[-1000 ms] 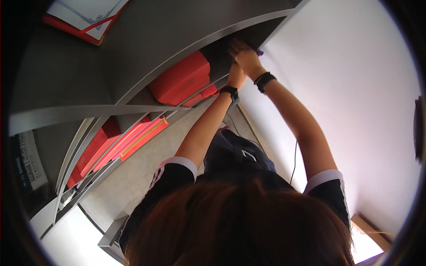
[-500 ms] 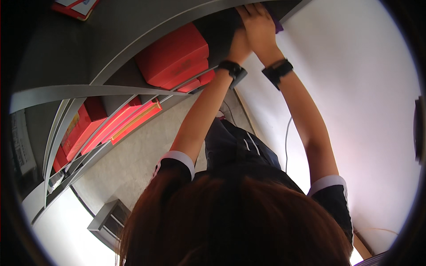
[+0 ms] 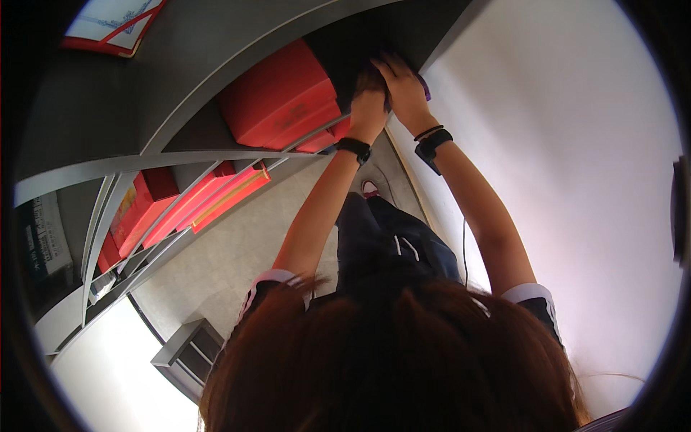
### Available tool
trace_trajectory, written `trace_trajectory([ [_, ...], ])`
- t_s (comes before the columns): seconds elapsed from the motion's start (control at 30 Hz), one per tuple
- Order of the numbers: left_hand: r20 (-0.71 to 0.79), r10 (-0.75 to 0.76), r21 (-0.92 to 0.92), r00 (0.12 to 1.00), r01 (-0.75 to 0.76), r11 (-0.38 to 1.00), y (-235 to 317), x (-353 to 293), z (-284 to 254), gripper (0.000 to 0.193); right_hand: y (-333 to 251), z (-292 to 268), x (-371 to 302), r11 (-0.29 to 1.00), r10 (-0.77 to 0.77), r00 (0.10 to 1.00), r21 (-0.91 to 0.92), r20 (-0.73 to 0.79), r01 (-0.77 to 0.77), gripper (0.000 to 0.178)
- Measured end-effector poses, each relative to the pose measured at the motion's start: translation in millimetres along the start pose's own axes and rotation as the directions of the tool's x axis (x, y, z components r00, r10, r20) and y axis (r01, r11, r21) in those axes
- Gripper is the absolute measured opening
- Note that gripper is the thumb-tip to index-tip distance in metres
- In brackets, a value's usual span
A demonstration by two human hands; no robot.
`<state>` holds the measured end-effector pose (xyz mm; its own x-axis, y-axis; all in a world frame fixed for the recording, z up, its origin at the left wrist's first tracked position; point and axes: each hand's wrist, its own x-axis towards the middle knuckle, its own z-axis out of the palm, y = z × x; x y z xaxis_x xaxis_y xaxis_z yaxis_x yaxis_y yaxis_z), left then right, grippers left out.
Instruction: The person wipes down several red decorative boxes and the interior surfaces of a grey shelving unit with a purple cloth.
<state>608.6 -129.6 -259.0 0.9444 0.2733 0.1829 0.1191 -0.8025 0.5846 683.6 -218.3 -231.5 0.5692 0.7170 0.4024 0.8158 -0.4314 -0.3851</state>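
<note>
My right hand (image 3: 407, 93) is over a purple cloth (image 3: 427, 92) inside the dark shelf compartment (image 3: 353, 43), its fingers pressed close together on it. A bit of purple also shows between my two hands. Right beside it, my left hand (image 3: 369, 106) reaches into the same compartment near its front edge. Its fingertips are shadowed and blurred, so their grip is hidden. A black band with a dark device is on each wrist. To the left of my left hand stands a large red box (image 3: 281, 93) in the compartment.
A white wall (image 3: 561, 144) rises close on the right, with a cable (image 3: 464, 252) along it. Lower shelves at left hold several red boxes (image 3: 144, 205). A red-edged framed item (image 3: 115, 25) rests on top. A grey cabinet (image 3: 188, 356) stands at lower left on the tiled floor.
Both hands have moved back toward me, closer to the shelf's front edge, and the purple cloth has come along. The hands overlapped before and are now side by side.
</note>
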Motion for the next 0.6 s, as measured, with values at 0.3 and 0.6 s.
trace_trajectory([
  [0.3,-0.065,0.161,0.329,0.985,-0.131,0.935,-38.4,-21.5,25.7,0.055,1.6,56.1,-14.5,0.98,0.164,0.986,0.109,0.019,-0.165,0.068],
  [0.6,0.044,0.062,0.352,0.997,-0.073,0.933,-39.1,-8.3,30.3,0.07,11.7,60.9,-13.4,0.996,0.041,0.999,0.073,0.03,-0.043,0.069],
])
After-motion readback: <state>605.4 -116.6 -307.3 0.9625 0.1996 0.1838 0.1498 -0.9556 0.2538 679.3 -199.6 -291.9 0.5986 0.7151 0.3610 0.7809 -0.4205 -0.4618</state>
